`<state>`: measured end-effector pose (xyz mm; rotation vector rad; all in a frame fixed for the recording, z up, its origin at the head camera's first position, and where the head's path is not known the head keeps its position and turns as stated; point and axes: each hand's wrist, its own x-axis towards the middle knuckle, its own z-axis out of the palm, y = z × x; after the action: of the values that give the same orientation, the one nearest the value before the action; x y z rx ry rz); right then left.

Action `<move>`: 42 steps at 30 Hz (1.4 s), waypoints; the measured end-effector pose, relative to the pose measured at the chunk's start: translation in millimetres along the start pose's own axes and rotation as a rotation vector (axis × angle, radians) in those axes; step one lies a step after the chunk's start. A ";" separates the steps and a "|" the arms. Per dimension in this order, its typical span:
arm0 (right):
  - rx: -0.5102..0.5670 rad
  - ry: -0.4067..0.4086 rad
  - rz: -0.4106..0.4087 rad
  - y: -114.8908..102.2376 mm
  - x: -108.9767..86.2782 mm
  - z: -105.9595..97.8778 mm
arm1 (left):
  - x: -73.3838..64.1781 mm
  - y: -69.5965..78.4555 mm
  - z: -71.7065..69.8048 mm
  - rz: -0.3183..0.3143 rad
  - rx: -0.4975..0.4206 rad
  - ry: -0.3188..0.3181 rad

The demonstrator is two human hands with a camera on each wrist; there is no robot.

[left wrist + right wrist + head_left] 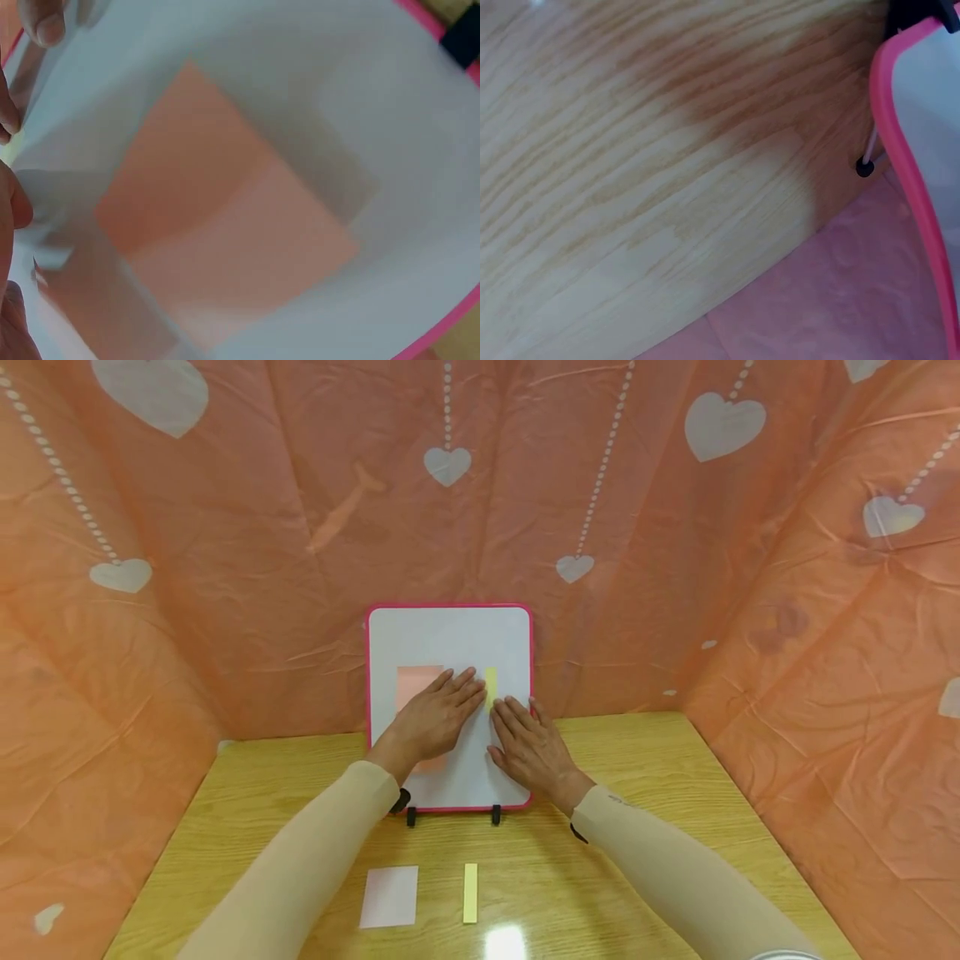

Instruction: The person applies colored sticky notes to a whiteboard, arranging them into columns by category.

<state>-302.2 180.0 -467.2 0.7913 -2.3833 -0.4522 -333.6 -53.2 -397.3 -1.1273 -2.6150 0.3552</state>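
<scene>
A whiteboard with a pink frame stands tilted on a small stand. My left hand lies over its middle with fingers straight, fingertips right at the left side of a yellow paper strip. From the right, my right hand reaches onto the board, its extended fingertips at the strip's lower end. Two orange paper pieces are on the board: an upper one, partly covered by my left hand, and a lower one, seen whole in the left wrist view. The right wrist view shows no fingers.
On the wooden table in front of the board lie a pale pink paper square and a second yellow strip. Black stand feet stick out under the board. An orange cloth with white hearts hangs around the table.
</scene>
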 end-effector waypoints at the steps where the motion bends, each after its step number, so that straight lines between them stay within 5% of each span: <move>1: 0.007 0.005 -0.002 -0.7 -1.0 0.1 | -2.2 1.6 1.2 -0.003 -0.012 0.007; 8: 0.017 0.094 -0.034 -5.8 -10.2 2.5 | -24.5 14.4 5.9 -0.040 -0.085 0.008; 13: 0.027 0.166 -0.044 -10.9 -20.3 2.9 | -46.9 30.1 8.8 -0.034 -0.136 0.073; 19: 0.142 0.099 0.001 -22.0 -36.0 -5.0 | -80.4 53.0 14.5 -0.052 -0.243 0.146; 26: 0.210 0.051 0.025 -38.0 -60.0 -12.2 | -120.4 76.2 26.8 -0.111 -0.344 0.146; 33: 0.250 0.051 0.013 -53.1 -80.1 -21.3 | -151.6 97.9 37.0 -0.074 -0.409 0.079; 42: 0.271 -0.002 -0.040 -73.3 -99.7 -29.1 | -170.4 123.7 45.0 -0.024 -0.527 -0.078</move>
<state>-187.2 182.7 -521.4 0.9582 -2.4658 -0.1453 -153.5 -101.3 -505.2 -1.2453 -2.8743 -0.3259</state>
